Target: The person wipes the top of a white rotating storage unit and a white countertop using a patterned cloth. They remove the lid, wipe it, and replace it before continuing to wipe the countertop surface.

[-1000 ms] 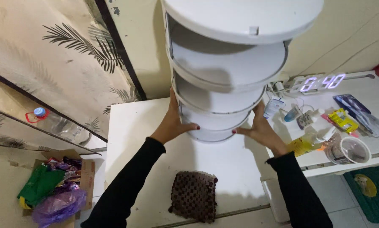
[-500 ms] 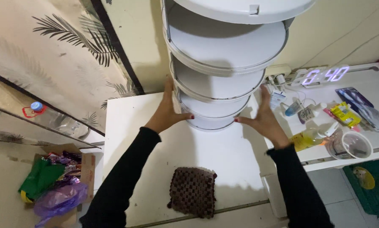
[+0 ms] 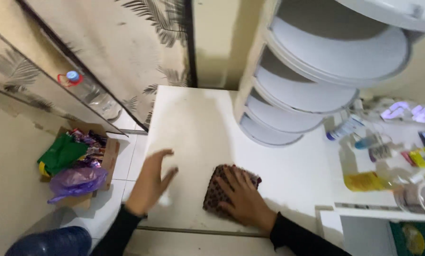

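Note:
My right hand [image 3: 243, 199] lies flat on a brown checkered woven cloth [image 3: 217, 187] near the front edge of the white table [image 3: 193, 128]; its fingers are spread over the cloth. My left hand [image 3: 151, 182] hovers open and blurred over the table's left front edge, holding nothing. A tall white round tiered rack [image 3: 307, 90] with several shelves stands at the back of the table, apart from both hands.
To the right are bottles, a yellow bottle [image 3: 364, 181], a round clear tub [image 3: 421, 196] and a glowing clock [image 3: 411, 112]. On the floor at left sits a cardboard box [image 3: 80, 166] with bags and wrappers. A plastic water bottle [image 3: 87, 92] rests by the leaf-patterned wall.
Both hands left the rack's base and came toward me. My right hand landed on the checkered cloth; my left hand moved to the table's left edge. The view swung left.

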